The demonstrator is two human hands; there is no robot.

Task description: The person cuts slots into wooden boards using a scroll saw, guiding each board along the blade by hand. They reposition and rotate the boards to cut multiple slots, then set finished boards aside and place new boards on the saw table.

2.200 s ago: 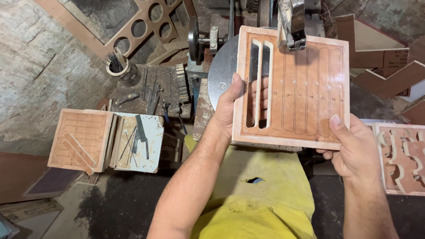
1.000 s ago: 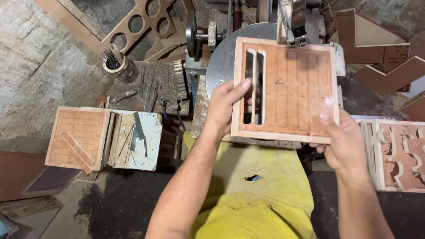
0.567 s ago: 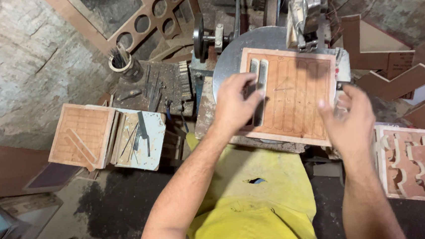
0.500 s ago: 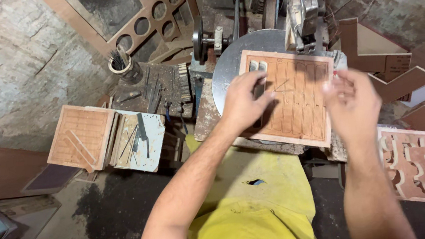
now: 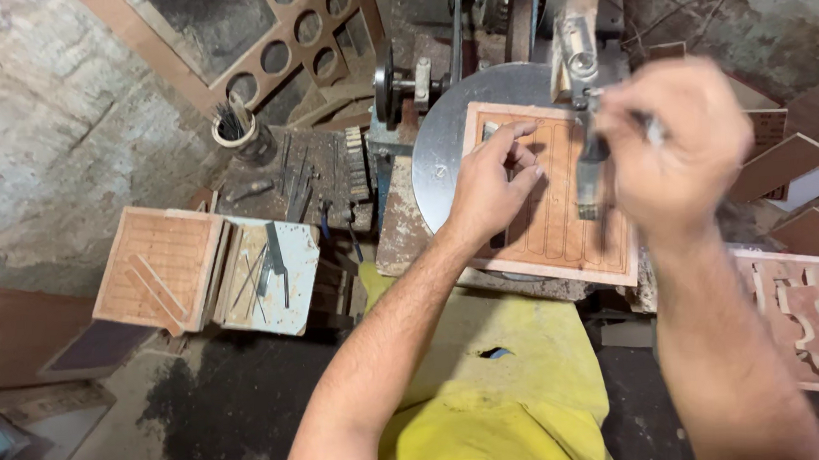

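At frame centre, the left hand (image 5: 491, 188) lay palm-down, fingers spread flat, grip apart, on the slotted wooden panel (image 5: 554, 212), which rested on the saw's round metal plate (image 5: 451, 131). Upper right, the blurred right hand (image 5: 680, 139) hovered raised at the saw's blade guide (image 5: 578, 55), whether its grip was apart or together I cannot tell.

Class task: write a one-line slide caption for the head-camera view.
Left hand presses a slotted wooden panel on the saw's round metal table; blurred right hand is raised at the blade clamp.
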